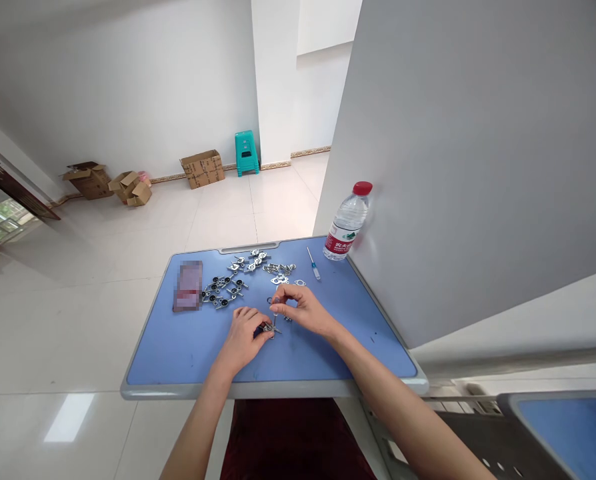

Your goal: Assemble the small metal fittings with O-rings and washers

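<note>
- Your left hand (245, 335) pinches a part (270, 328) by the near edge of the desk (168, 357)
- Your right hand (302, 308) pinches a driver (275, 321) over it, seemingly mid-job
- Plates (279, 280) toward the far edge look unused; whether the black parts (225, 303) leftward are done, you cannot tell

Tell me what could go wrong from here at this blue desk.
The right hand holds what looks like a screwdriver point-down over the small metal part in the left hand; a slip might jab the left hand.

Loose metal parts lie close beyond both hands, so a careless sweep could scatter them.

The bottle stands at the far right corner of the desk; a bump might topple it.
</note>
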A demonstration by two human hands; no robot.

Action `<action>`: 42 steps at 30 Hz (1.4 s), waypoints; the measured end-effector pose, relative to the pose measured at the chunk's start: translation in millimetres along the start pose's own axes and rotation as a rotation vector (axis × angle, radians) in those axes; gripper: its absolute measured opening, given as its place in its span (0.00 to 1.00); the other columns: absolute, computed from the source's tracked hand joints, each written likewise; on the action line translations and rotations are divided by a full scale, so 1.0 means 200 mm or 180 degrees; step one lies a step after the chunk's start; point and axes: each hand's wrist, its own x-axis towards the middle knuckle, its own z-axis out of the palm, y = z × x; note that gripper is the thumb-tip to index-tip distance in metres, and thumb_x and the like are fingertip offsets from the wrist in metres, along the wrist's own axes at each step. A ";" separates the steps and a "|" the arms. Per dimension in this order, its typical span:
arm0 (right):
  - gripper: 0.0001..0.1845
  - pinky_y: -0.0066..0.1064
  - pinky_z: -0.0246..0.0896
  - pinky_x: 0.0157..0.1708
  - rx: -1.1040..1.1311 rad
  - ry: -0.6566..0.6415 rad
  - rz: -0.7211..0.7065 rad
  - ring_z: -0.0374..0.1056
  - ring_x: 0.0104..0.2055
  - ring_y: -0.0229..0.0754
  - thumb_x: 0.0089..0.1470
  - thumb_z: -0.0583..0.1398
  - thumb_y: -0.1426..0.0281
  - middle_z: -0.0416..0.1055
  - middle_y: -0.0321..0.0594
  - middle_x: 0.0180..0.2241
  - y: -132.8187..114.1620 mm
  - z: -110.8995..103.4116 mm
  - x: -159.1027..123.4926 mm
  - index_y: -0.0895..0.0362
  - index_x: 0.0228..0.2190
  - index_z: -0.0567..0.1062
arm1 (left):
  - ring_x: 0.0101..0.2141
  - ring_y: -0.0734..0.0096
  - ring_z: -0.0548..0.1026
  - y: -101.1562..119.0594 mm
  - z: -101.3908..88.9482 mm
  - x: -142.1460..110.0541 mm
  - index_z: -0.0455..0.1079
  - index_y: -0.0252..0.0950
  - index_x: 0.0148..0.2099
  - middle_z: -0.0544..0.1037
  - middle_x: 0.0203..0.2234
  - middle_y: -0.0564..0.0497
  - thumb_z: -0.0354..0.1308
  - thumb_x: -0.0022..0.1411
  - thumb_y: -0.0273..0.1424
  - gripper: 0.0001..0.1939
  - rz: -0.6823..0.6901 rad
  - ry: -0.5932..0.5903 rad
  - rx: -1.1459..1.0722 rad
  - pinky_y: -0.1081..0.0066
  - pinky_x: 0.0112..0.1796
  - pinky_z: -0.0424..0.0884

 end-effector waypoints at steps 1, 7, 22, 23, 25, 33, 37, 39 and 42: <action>0.14 0.30 0.58 0.30 -0.0021 -0.0006 -0.0009 0.63 0.29 0.38 0.54 0.63 0.61 0.68 0.35 0.24 0.00 0.00 0.00 0.56 0.24 0.70 | 0.40 0.63 0.71 0.00 0.00 0.00 0.70 0.40 0.38 0.76 0.34 0.52 0.58 0.64 0.30 0.01 0.0011 0.0006 0.0000 0.59 0.46 0.63; 0.13 0.30 0.60 0.31 -0.0108 -0.0096 -0.0068 0.62 0.29 0.37 0.54 0.63 0.61 0.69 0.35 0.25 -0.01 -0.01 0.00 0.56 0.25 0.71 | 0.40 0.62 0.70 0.00 0.01 0.00 0.71 0.41 0.39 0.76 0.34 0.52 0.57 0.64 0.31 0.02 0.0004 -0.0008 0.0034 0.58 0.47 0.63; 0.14 0.30 0.60 0.31 0.0066 -0.0741 0.0071 0.64 0.29 0.38 0.55 0.63 0.59 0.70 0.36 0.26 -0.07 -0.05 -0.01 0.57 0.28 0.74 | 0.40 0.62 0.70 -0.01 0.01 0.01 0.70 0.40 0.39 0.76 0.35 0.52 0.57 0.65 0.33 0.03 0.0056 0.0003 0.0030 0.57 0.48 0.61; 0.15 0.30 0.59 0.31 0.0027 -0.0702 0.0061 0.64 0.29 0.37 0.55 0.63 0.58 0.70 0.36 0.26 -0.07 -0.05 -0.01 0.57 0.27 0.74 | 0.40 0.63 0.70 -0.01 0.01 0.01 0.69 0.39 0.39 0.76 0.35 0.52 0.58 0.65 0.32 0.03 0.0064 0.0002 0.0044 0.57 0.49 0.61; 0.16 0.29 0.59 0.29 -0.0029 -0.0629 0.0044 0.63 0.28 0.37 0.55 0.63 0.57 0.69 0.35 0.25 -0.07 -0.04 -0.01 0.57 0.27 0.73 | 0.39 0.63 0.70 -0.01 0.01 0.01 0.69 0.39 0.39 0.76 0.35 0.52 0.58 0.65 0.32 0.02 0.0073 0.0007 0.0078 0.56 0.49 0.61; 0.18 0.28 0.57 0.27 -0.0123 -0.0493 -0.0005 0.59 0.25 0.35 0.54 0.63 0.56 0.69 0.35 0.25 -0.04 -0.03 0.00 0.57 0.25 0.71 | 0.38 0.65 0.70 -0.01 0.01 0.00 0.68 0.39 0.37 0.75 0.33 0.54 0.59 0.64 0.30 0.03 0.0134 0.0090 0.0206 0.57 0.50 0.60; 0.17 0.27 0.56 0.26 -0.0056 -0.0476 0.0018 0.58 0.24 0.34 0.53 0.64 0.57 0.67 0.34 0.25 -0.03 -0.03 0.00 0.57 0.25 0.70 | 0.38 0.65 0.71 -0.02 0.02 0.00 0.67 0.38 0.36 0.75 0.33 0.54 0.61 0.62 0.28 0.04 0.0139 0.0110 0.0184 0.55 0.51 0.59; 0.16 0.27 0.55 0.26 -0.0014 -0.0491 0.0009 0.58 0.24 0.34 0.53 0.64 0.58 0.66 0.33 0.24 -0.02 -0.03 0.00 0.57 0.25 0.69 | 0.38 0.64 0.71 -0.02 0.02 0.00 0.68 0.39 0.36 0.76 0.33 0.54 0.61 0.62 0.27 0.04 0.0141 0.0124 0.0166 0.55 0.51 0.59; 0.16 0.27 0.54 0.25 0.0018 -0.0512 0.0009 0.58 0.23 0.34 0.53 0.64 0.59 0.66 0.32 0.23 -0.01 -0.02 0.00 0.57 0.25 0.69 | 0.38 0.64 0.72 -0.01 0.02 0.00 0.68 0.38 0.37 0.76 0.33 0.54 0.61 0.62 0.27 0.04 0.0130 0.0145 0.0160 0.55 0.51 0.59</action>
